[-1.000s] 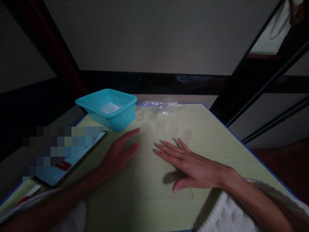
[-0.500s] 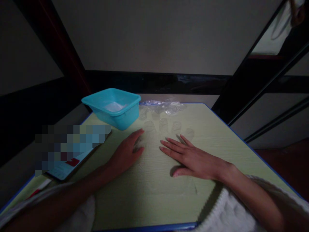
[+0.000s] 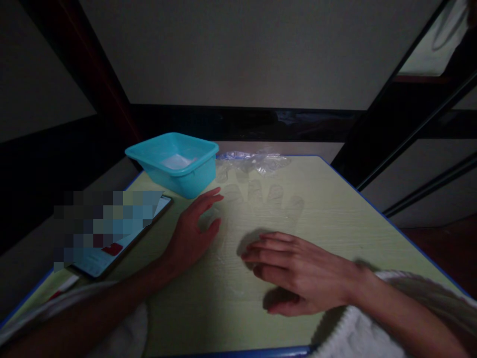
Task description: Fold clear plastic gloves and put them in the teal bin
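A clear disposable plastic glove (image 3: 255,194) lies flat on the light wood-grain table (image 3: 343,219), its finger outlines pointing away from me. By the glove's left edge rests my left hand (image 3: 192,233), thumb and fingers apart and nothing held. My right hand (image 3: 294,271) is over the glove's lower right part, fingers loosely bent and spread, holding nothing. A shadow shows under its fingers; whether the fingertips touch the film I cannot tell.
Beyond my left hand stands a turquoise plastic basin (image 3: 194,174) with something pale inside. Crumpled clear plastic (image 3: 266,161) lies along the far edge. A phone (image 3: 112,248), partly blurred out, is at the left. A wall panel (image 3: 238,59) rises behind the table.
My right hand has moved back toward me over the glove, its fingers now more bent. My left hand's fingers have lifted and spread slightly. The view has shifted a little.
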`<state>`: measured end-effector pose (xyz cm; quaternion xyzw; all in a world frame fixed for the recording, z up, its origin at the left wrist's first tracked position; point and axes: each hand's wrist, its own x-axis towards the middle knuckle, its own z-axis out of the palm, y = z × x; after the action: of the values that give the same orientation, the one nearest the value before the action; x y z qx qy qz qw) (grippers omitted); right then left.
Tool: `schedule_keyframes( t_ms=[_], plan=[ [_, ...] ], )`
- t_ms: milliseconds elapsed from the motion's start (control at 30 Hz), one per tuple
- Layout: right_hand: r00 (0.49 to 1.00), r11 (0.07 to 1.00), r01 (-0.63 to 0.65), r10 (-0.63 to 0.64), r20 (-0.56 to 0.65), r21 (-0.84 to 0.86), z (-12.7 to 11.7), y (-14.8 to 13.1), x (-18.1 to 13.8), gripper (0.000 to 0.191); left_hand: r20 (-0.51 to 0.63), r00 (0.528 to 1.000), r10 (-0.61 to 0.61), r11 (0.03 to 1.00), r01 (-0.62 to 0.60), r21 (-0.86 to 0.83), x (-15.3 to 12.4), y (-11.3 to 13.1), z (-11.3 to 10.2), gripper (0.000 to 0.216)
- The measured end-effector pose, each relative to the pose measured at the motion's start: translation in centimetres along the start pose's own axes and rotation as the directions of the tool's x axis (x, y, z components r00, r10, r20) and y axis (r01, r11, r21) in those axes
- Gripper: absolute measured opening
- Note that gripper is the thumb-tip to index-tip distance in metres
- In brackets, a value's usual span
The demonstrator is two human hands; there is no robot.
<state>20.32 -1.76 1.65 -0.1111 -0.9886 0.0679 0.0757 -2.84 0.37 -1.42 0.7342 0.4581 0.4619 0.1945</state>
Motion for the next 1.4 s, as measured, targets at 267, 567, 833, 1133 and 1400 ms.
schedule_keyframes(
  t_ms=[267,567,833,1133,1400],
  plan=[
    [0.998,1.000,0.002,0.000,0.055,-0.031,0.2,-0.9,0.0,0.012,0.185,0.948,0.260,0.965,-0.259,-0.029,-0.5,0.9,-0.1,0.018],
    [0.996,1.000,0.015,-0.013,0.087,-0.025,0.3,-1.0,0.1,0.008,0.425,0.847,0.319,0.948,-0.278,-0.157,-0.8,1.3,0.3,0.019],
    [0.998,0.978,-0.063,0.064,0.006,0.198,-0.1,0.0,0.2,0.010,0.633,0.737,0.236,0.972,-0.185,-0.146,-1.2,1.1,-0.3,0.038],
    [0.996,0.976,-0.045,0.027,0.089,0.213,-0.1,-0.4,0.2,0.008,0.683,0.691,0.237,0.970,-0.205,-0.129,-1.0,1.5,-0.3,0.035],
    [0.997,0.978,-0.041,0.028,0.067,0.203,0.3,-0.3,0.4,0.009,0.697,0.684,0.214,0.975,-0.196,-0.107,-0.8,1.9,-0.3,0.025]
  ],
)
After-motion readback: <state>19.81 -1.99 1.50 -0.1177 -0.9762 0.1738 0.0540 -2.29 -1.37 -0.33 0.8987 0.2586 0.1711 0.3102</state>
